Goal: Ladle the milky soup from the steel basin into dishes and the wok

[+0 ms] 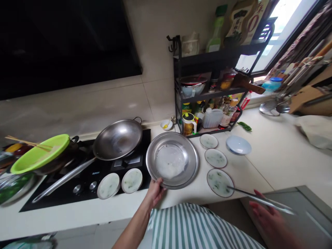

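My left hand (156, 191) pinches the near rim of a wide stainless steel basin (192, 166), which has a little cloudy liquid in the bottom. In my right hand (271, 216), somewhat blurred, is a long metal-handled utensil (255, 197). Its far end reaches into the nearest bowl of pale soup with green bits (219, 180); the head is hidden, so I cannot tell its kind. Behind that bowl stand a second soup bowl (215, 158) and a smaller-looking third one (209, 141). Two more bowls, a left one (108, 185) and a right one (132, 180), sit at the hob's front edge.
A steel wok (118, 138) rests on the black hob (85, 176), its handle pointing front left. Farther left is a green colander (41, 155) with chopsticks. At the back stands a seasoning rack (210, 93). A pale blue dish (238, 144) lies right of the bowls.
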The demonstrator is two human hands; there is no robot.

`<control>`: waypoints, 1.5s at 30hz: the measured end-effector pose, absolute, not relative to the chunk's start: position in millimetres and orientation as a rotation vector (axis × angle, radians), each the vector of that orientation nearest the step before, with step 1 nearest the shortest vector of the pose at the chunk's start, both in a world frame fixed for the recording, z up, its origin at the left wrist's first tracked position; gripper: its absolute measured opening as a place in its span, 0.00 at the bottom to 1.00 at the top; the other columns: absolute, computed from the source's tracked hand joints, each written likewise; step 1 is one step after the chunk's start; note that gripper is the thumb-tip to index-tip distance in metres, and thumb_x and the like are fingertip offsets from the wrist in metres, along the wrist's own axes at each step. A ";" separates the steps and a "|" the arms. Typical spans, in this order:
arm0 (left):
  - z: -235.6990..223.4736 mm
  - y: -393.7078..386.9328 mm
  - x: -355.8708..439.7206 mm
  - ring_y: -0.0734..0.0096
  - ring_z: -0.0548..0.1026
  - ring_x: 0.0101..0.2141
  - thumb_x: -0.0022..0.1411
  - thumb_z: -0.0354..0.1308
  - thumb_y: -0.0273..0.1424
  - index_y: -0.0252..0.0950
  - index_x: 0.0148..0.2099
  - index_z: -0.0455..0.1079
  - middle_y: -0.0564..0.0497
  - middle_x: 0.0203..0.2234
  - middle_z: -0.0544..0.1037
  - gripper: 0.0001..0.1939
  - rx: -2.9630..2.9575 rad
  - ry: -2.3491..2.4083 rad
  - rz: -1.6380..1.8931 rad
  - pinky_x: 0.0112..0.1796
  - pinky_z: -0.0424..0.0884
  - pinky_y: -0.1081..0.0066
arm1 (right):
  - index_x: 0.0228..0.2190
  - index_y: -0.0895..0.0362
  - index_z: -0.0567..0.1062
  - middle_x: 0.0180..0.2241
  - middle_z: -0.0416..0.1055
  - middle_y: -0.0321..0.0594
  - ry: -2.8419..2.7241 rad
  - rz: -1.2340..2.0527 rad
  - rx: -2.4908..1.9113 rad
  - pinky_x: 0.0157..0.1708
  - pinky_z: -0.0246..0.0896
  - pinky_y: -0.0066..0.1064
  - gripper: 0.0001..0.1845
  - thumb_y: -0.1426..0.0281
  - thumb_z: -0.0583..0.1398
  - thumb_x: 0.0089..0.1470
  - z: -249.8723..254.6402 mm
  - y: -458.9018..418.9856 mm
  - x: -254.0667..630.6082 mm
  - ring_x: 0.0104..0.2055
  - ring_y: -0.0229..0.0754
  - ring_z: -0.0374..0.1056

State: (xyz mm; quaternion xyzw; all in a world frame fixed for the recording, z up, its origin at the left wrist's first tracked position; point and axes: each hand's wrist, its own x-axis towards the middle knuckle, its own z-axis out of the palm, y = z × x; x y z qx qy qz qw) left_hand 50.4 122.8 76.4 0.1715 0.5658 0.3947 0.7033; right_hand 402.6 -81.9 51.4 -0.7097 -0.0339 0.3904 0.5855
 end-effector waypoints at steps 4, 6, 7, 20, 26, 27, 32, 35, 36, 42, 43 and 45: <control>90.6 127.3 25.7 0.79 0.64 0.15 0.46 0.53 0.19 0.36 0.34 0.60 0.60 0.16 0.66 0.11 0.497 1.327 0.867 0.16 0.62 0.79 | 0.34 0.50 0.76 0.19 0.70 0.33 -0.003 0.907 -1.475 0.16 0.62 0.22 0.26 0.68 0.69 0.25 89.5 -60.0 391.4 0.19 0.35 0.64; 94.8 124.7 16.3 0.78 0.66 0.16 0.45 0.53 0.19 0.36 0.36 0.61 0.60 0.17 0.68 0.13 0.526 1.337 0.856 0.17 0.63 0.78 | 0.30 0.54 0.77 0.19 0.70 0.36 -0.074 0.891 -1.524 0.15 0.60 0.22 0.18 0.65 0.68 0.29 99.8 -55.7 392.3 0.20 0.35 0.64; 95.6 122.0 13.9 0.77 0.66 0.16 0.45 0.53 0.19 0.36 0.36 0.61 0.60 0.17 0.68 0.14 0.535 1.339 0.848 0.17 0.63 0.78 | 0.28 0.55 0.78 0.20 0.70 0.37 -0.103 0.878 -1.561 0.15 0.60 0.22 0.16 0.63 0.67 0.31 102.9 -54.8 394.5 0.20 0.35 0.64; 97.3 83.3 45.5 0.78 0.65 0.16 0.47 0.52 0.17 0.35 0.31 0.61 0.58 0.16 0.68 0.10 0.407 1.390 0.843 0.17 0.64 0.78 | 0.31 0.56 0.76 0.22 0.74 0.40 -0.550 0.794 -1.864 0.21 0.64 0.31 0.19 0.55 0.62 0.39 131.3 -50.4 419.7 0.25 0.44 0.70; 98.0 76.1 44.1 0.78 0.65 0.17 0.49 0.51 0.17 0.34 0.33 0.62 0.56 0.18 0.69 0.10 0.411 1.376 0.859 0.18 0.63 0.78 | 0.28 0.57 0.76 0.17 0.71 0.40 -0.441 0.729 -1.829 0.15 0.57 0.27 0.18 0.57 0.62 0.37 147.5 -56.2 414.2 0.20 0.40 0.65; 97.8 75.3 44.3 0.78 0.65 0.17 0.49 0.51 0.17 0.34 0.33 0.62 0.57 0.18 0.69 0.10 0.408 1.376 0.864 0.18 0.63 0.78 | 0.28 0.57 0.76 0.17 0.71 0.40 -0.430 0.724 -1.823 0.15 0.57 0.27 0.17 0.58 0.62 0.37 148.0 -56.9 413.4 0.19 0.39 0.65; 95.4 74.0 45.9 0.80 0.63 0.17 0.47 0.52 0.17 0.35 0.32 0.60 0.58 0.17 0.66 0.10 0.412 1.346 0.860 0.18 0.61 0.78 | 0.29 0.57 0.75 0.18 0.71 0.39 -0.409 0.702 -1.816 0.15 0.56 0.27 0.16 0.59 0.61 0.38 149.9 -61.0 408.4 0.20 0.39 0.65; 92.9 74.8 47.5 0.80 0.62 0.16 0.47 0.52 0.17 0.36 0.31 0.60 0.59 0.16 0.65 0.10 0.423 1.338 0.853 0.17 0.60 0.78 | 0.30 0.57 0.76 0.19 0.71 0.39 -0.425 0.667 -1.840 0.15 0.56 0.27 0.16 0.59 0.61 0.40 152.7 -62.0 406.0 0.20 0.39 0.65; 91.9 75.1 48.0 0.80 0.62 0.16 0.47 0.52 0.17 0.36 0.31 0.60 0.59 0.16 0.65 0.10 0.428 1.334 0.851 0.17 0.60 0.78 | 0.30 0.57 0.76 0.19 0.71 0.39 -0.422 0.661 -1.846 0.15 0.55 0.27 0.16 0.59 0.60 0.40 153.5 -61.9 405.2 0.20 0.38 0.65; 86.1 76.7 50.2 0.79 0.63 0.16 0.47 0.52 0.18 0.36 0.33 0.60 0.60 0.16 0.66 0.11 0.449 1.289 0.850 0.17 0.59 0.78 | 0.29 0.57 0.75 0.18 0.70 0.39 -0.362 0.683 -1.817 0.14 0.53 0.25 0.16 0.59 0.61 0.39 155.1 -62.1 399.8 0.20 0.38 0.64; 85.8 77.1 50.6 0.79 0.63 0.16 0.46 0.52 0.19 0.36 0.34 0.60 0.59 0.16 0.66 0.11 0.455 1.280 0.848 0.17 0.59 0.78 | 0.29 0.58 0.75 0.18 0.70 0.39 -0.346 0.681 -1.801 0.14 0.53 0.25 0.17 0.59 0.62 0.38 155.4 -62.4 398.6 0.19 0.38 0.63; 86.2 78.0 51.9 0.78 0.64 0.16 0.46 0.52 0.19 0.36 0.34 0.60 0.59 0.16 0.67 0.12 0.473 1.263 0.847 0.17 0.59 0.78 | 0.29 0.58 0.75 0.18 0.70 0.39 -0.320 0.686 -1.755 0.14 0.52 0.24 0.18 0.59 0.63 0.37 157.0 -62.0 395.0 0.19 0.36 0.62</control>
